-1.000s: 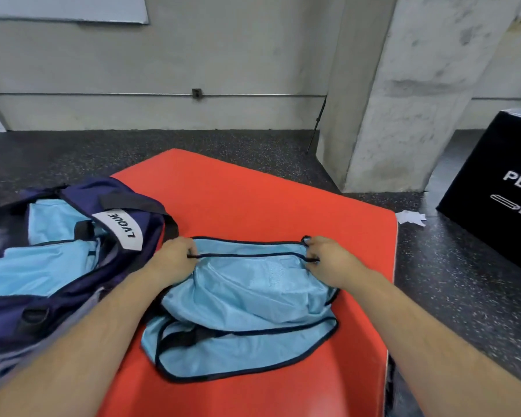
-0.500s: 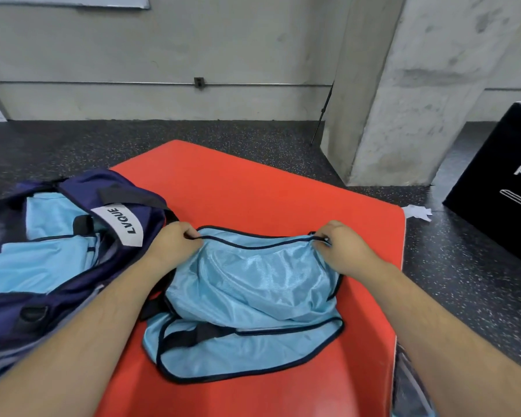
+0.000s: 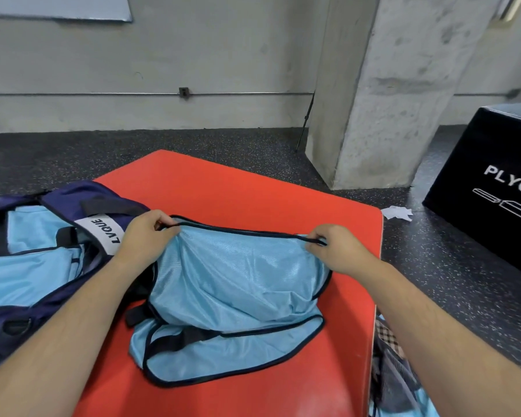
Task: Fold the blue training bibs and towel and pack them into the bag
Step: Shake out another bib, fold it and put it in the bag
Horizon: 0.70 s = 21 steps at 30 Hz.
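— Left grip [image 3: 146,236] is curled, and its thumb and fingers pinch the black trim [image 3: 238,232] at the top left corner of the blue bib [image 3: 238,284]. Right grip [image 3: 337,248] pinches the same trim at the top right corner.

— What is the bib like?

— It is thin, shiny mesh with lots of wrinkles. The black trim runs all round its edge. The top edge is stretched between the two grips. The rest lies in soft folds on the red mat [image 3: 253,191].

— What is the mat like?

— It is flat and smooth with round corners. It lies on a dark, speckled floor [image 3: 193,145].

— Where is the bag?

— The dark blue bag [image 3: 69,194] is just beside the left grip, partly on the mat. It is soft and floppy and wide open. More light blue cloth [image 3: 33,266] lies inside it. A white label [image 3: 100,233] with black letters is on its rim.

— What else is there?

— A rough grey concrete pillar [image 3: 388,85] stands behind the mat. A black box [image 3: 494,176] with white letters is on the right, with a crumpled white scrap [image 3: 397,212] near it.
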Tool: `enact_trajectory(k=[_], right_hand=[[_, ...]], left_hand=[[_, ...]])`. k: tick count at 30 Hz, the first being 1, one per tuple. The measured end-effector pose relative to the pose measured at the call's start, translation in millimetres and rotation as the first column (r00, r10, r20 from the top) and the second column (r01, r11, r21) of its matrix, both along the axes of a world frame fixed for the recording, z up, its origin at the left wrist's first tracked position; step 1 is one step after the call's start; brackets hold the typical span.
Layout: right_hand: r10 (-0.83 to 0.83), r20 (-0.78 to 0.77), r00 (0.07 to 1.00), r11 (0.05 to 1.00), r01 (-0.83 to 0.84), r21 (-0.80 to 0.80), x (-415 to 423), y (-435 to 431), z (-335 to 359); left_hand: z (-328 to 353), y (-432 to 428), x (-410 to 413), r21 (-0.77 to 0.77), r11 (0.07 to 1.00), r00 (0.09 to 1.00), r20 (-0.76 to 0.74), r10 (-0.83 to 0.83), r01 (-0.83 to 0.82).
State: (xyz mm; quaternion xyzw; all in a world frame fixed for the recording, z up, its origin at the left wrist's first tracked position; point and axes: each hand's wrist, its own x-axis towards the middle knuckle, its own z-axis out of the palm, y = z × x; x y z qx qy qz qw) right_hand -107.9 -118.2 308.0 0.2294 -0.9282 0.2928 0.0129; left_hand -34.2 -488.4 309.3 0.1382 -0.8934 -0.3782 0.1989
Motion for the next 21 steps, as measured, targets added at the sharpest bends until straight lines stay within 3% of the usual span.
enact_trajectory(k=[10,18,21], right_hand=[[-0.071,-0.144,0.987,0.991,0.054,-0.118,12,7,31],[-0.151,-0.219,0.964,0.969,0.101,-0.224,48,18,105],[-0.126,-0.265,0.956,0.982,0.082,-0.171,60,23,144]], left_hand=[[41,3,20,0.069,0.997,0.988,-0.152,0.038,-0.028],[111,9,69,-0.032,0.999,0.963,-0.269,0.028,-0.038],[149,7,88,-0.052,0.999,0.947,-0.321,-0.012,-0.005]])
